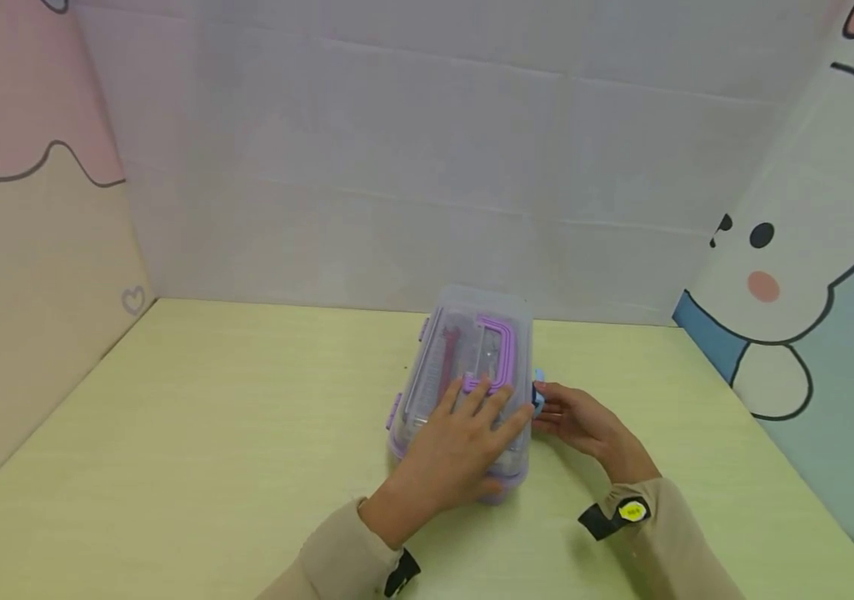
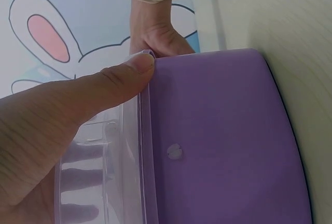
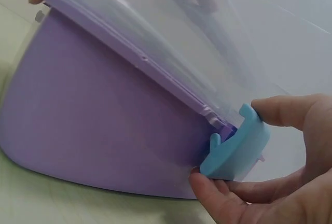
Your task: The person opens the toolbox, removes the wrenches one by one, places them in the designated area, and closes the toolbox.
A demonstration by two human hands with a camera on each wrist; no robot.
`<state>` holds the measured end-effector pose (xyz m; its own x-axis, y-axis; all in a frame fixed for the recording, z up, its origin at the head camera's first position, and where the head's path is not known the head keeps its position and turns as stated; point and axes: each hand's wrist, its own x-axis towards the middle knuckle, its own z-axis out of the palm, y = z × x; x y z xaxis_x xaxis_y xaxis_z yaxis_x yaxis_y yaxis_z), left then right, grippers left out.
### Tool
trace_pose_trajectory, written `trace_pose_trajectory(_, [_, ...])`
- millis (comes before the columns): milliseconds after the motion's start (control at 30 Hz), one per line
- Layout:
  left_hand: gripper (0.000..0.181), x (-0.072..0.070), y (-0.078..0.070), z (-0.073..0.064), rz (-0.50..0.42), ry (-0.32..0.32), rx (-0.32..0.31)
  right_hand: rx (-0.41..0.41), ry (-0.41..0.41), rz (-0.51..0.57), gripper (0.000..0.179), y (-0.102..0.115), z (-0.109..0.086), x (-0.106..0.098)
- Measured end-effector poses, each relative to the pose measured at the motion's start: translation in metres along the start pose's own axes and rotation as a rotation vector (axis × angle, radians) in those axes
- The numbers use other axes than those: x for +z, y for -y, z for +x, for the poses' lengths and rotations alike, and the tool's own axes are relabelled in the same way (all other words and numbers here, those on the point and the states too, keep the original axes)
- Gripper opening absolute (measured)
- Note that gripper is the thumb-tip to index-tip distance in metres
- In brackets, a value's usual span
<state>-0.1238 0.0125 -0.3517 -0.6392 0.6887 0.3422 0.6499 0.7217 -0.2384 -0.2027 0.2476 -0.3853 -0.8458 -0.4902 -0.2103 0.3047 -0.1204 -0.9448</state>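
A plastic storage box (image 1: 412, 400) with a purple base (image 3: 104, 99) and a clear lid (image 1: 482, 298) stands on the table. On its lid lies a purple carrying handle (image 1: 506, 354). My left hand (image 1: 452, 446) rests on the near part of the lid, fingers spread and fairly straight. In the left wrist view its thumb (image 2: 122, 79) lies along the lid's edge. At the box's right side, my right hand (image 1: 584, 421) pinches a light blue latch (image 3: 241, 149) between thumb and fingers. That latch stands tilted out from the box wall. Through the lid a reddish item (image 1: 447, 358) shows dimly.
The pale yellow-green table (image 1: 209, 450) extends on both sides of the box. A whitish wall panel (image 1: 412, 150) stands behind it, with cartoon-printed panels (image 1: 794, 275) along the sides. Two purple hinge pieces (image 1: 394, 410) jut from the box's left side.
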Motion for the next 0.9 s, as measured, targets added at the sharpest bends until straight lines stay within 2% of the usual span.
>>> trace_pose_trajectory(167, [0.094, 0.000, -0.001, 0.000, -0.003, 0.009, -0.001, 0.013, 0.004, 0.009, 0.026, 0.000, -0.001, -0.001])
trace_pose_trajectory(500, [0.096, 0.001, -0.003, 0.000, 0.021, -0.016, -0.010, 0.039, -0.019, 0.047, 0.022, -0.004, 0.002, -0.003])
trace_pose_trajectory(900, [0.098, -0.003, -0.003, 0.002, 0.052, -0.026, -0.006, 0.004, 0.001, 0.091, 0.023, -0.011, 0.004, -0.005])
